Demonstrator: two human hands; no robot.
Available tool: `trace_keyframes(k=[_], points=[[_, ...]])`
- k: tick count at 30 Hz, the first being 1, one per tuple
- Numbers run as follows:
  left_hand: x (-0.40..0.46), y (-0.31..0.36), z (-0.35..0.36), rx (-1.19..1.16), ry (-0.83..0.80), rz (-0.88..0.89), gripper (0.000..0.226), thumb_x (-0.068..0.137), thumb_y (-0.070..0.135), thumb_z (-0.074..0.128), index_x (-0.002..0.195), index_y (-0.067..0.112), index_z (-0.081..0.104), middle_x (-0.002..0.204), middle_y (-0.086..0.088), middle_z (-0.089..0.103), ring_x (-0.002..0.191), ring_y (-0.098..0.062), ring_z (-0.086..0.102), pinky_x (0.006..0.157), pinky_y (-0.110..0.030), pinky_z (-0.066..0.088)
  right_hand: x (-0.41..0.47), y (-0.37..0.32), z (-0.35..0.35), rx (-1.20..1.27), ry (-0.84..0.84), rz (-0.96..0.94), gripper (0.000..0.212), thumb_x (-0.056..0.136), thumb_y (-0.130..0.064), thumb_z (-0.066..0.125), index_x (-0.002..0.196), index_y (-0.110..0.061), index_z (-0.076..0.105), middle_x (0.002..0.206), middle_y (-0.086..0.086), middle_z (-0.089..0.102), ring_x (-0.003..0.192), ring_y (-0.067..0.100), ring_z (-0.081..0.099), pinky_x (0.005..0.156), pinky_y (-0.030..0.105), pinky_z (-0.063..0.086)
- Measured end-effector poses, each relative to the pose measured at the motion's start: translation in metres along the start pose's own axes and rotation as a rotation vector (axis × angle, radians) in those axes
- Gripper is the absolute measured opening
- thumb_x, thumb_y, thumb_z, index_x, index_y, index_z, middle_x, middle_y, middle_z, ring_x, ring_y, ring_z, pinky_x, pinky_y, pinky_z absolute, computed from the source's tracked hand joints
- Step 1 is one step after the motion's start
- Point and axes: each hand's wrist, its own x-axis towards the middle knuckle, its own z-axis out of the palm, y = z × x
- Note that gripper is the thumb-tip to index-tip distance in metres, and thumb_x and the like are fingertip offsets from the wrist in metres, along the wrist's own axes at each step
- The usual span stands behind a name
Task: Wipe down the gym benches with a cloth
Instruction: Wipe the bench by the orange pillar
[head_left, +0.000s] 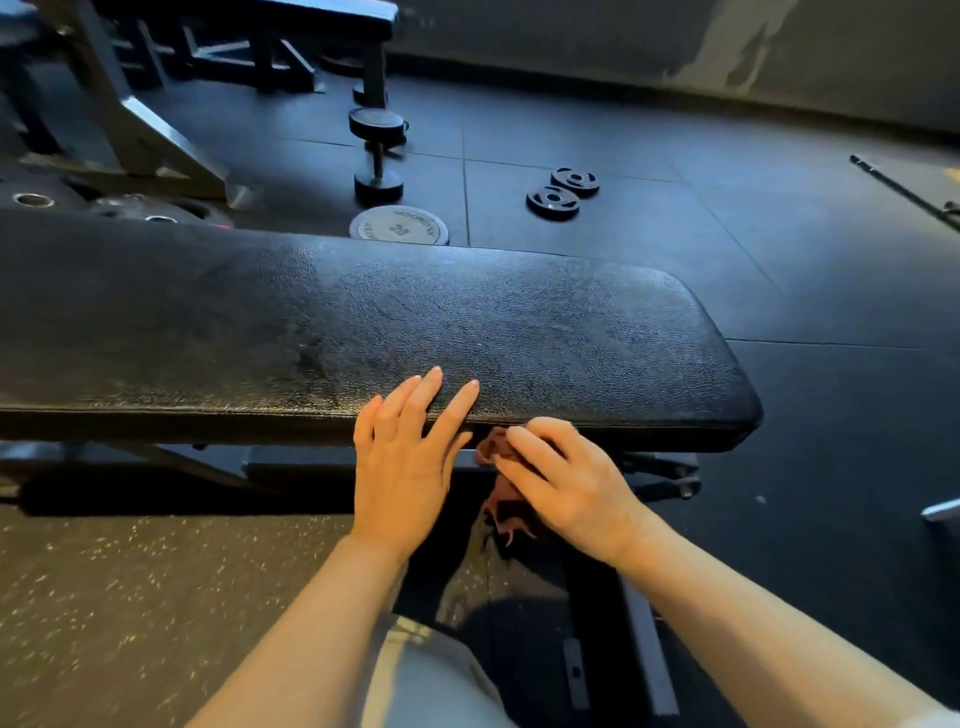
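A long black padded gym bench (363, 322) runs across the view from the left edge to its rounded right end. My left hand (405, 457) rests flat on the bench's near edge, its fingers straight and spread on the pad. Just to its right, my right hand (561, 483) grips a crumpled dark reddish-brown cloth (506, 506) against the near side of the pad. Part of the cloth hangs below the hand; the rest is hidden under the palm.
Behind the bench, on the dark rubber floor, stand a dumbbell (378, 150), a grey weight plate (399, 226) and two small black plates (563, 192). A metal rack frame (150, 130) rises at the back left. A barbell (904, 189) lies at the far right. The bench's metal legs (654, 470) show underneath.
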Motion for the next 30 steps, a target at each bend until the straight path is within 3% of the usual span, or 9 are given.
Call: trace_keyframes(k=[6, 11, 16, 19, 24, 28, 30], points=[[0.001, 0.001, 0.000, 0.004, 0.009, -0.007, 0.043, 0.094, 0.035, 0.046, 0.137, 0.030, 0.053, 0.140, -0.006, 0.047, 0.128, -0.025, 0.039, 0.110, -0.040, 0.017, -0.034, 0.001, -0.013, 0.039, 0.014, 0.370, 0.022, 0.095, -0.013, 0.058, 0.097, 0.004, 0.072, 0.117, 0.011, 0.051, 0.099, 0.032, 0.049, 0.093, 0.036, 0.046], [0.001, 0.001, -0.004, -0.027, 0.022, -0.007, 0.043, 0.094, 0.035, 0.046, 0.136, 0.029, 0.053, 0.137, -0.006, 0.046, 0.127, -0.026, 0.040, 0.107, -0.043, 0.022, -0.014, -0.011, 0.004, 0.061, 0.033, 0.283, 0.014, 0.093, -0.007, 0.059, 0.093, 0.000, 0.070, 0.111, 0.013, 0.057, 0.097, 0.032, 0.051, 0.090, 0.036, 0.050], [0.003, 0.010, -0.009, -0.015, -0.015, -0.065, 0.042, 0.093, 0.032, 0.048, 0.134, 0.027, 0.053, 0.137, -0.009, 0.047, 0.127, -0.029, 0.041, 0.110, -0.047, 0.020, -0.056, 0.005, -0.018, 0.046, 0.021, 0.543, 0.025, 0.090, -0.006, 0.047, 0.095, 0.001, 0.070, 0.118, 0.011, 0.048, 0.101, 0.033, 0.048, 0.086, 0.040, 0.047], [0.003, 0.025, -0.022, -0.016, -0.053, -0.095, 0.046, 0.090, 0.028, 0.047, 0.136, 0.024, 0.052, 0.142, -0.009, 0.045, 0.133, -0.030, 0.037, 0.114, -0.051, 0.013, -0.037, -0.011, -0.008, 0.079, 0.082, 0.552, 0.029, 0.099, -0.013, 0.045, 0.098, 0.000, 0.070, 0.118, 0.012, 0.048, 0.103, 0.034, 0.049, 0.091, 0.039, 0.046], [0.010, 0.075, -0.027, -0.100, -0.153, 0.179, 0.059, 0.082, 0.013, 0.043, 0.140, 0.013, 0.048, 0.151, -0.007, 0.037, 0.142, -0.026, 0.029, 0.117, -0.051, 0.011, -0.030, -0.005, -0.001, 0.044, 0.052, 0.421, 0.021, 0.092, -0.004, 0.049, 0.090, 0.000, 0.070, 0.113, 0.012, 0.049, 0.098, 0.031, 0.048, 0.090, 0.036, 0.048], [0.018, 0.094, -0.013, -0.069, -0.291, 0.261, 0.067, 0.082, 0.018, 0.048, 0.148, 0.014, 0.036, 0.157, -0.006, 0.026, 0.145, -0.026, 0.023, 0.117, -0.054, 0.014, -0.075, 0.013, -0.022, 0.048, 0.094, 0.753, 0.020, 0.081, -0.001, 0.052, 0.093, 0.000, 0.068, 0.115, 0.014, 0.051, 0.099, 0.033, 0.049, 0.088, 0.040, 0.048], [0.014, 0.102, -0.008, -0.055, -0.331, 0.240, 0.075, 0.078, 0.020, 0.054, 0.149, 0.014, 0.032, 0.158, -0.005, 0.025, 0.144, -0.025, 0.025, 0.117, -0.053, 0.011, -0.072, 0.009, -0.019, 0.051, 0.104, 0.758, 0.016, 0.084, -0.002, 0.056, 0.095, -0.001, 0.067, 0.114, 0.013, 0.051, 0.100, 0.032, 0.049, 0.091, 0.038, 0.047]])
